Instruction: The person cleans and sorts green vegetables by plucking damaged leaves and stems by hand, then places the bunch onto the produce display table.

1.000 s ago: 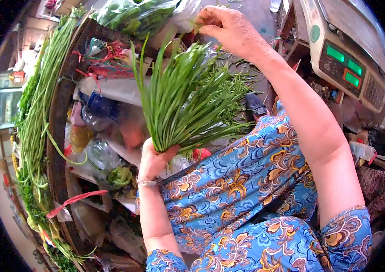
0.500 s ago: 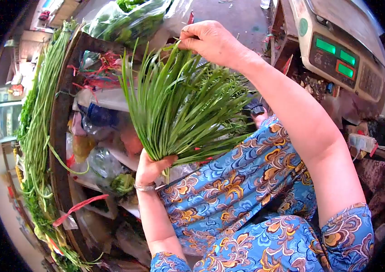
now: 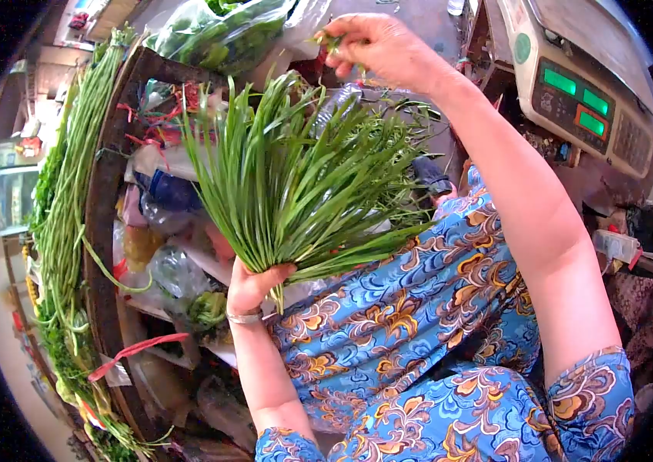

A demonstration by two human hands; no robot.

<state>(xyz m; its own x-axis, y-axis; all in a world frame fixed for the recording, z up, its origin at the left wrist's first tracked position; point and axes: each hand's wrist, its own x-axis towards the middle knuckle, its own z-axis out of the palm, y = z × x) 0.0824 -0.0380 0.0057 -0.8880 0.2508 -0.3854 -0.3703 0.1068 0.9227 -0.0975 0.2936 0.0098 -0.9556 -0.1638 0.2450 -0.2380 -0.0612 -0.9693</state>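
Observation:
A fanned-out bunch of long green leaves (image 3: pixel 288 177) is gripped near its base by my left hand (image 3: pixel 253 289), which wears a bracelet. Thumb and fingers wrap round the stems, and short stem ends poke out below. Above the leaf tips, to the upper right, my right hand (image 3: pixel 369 50) pinches a small green leaf scrap (image 3: pixel 331 41), apart from the bunch. More thin green leaves (image 3: pixel 411 138) lie on the surface behind the bunch.
Long green beans (image 3: pixel 72 177) hang over a ledge at the left. A plastic bag of greens (image 3: pixel 226 35) lies at the top. At the upper right stands a scale (image 3: pixel 572 100) with lit green displays. Red ties (image 3: pixel 165 127) and a blue item (image 3: pixel 172 191) lie left of the bunch.
My right hand went down to the leaf tips, then rose away with a green scrap between its fingers. The bunch in my left hand has spread wider and moved slightly left and down.

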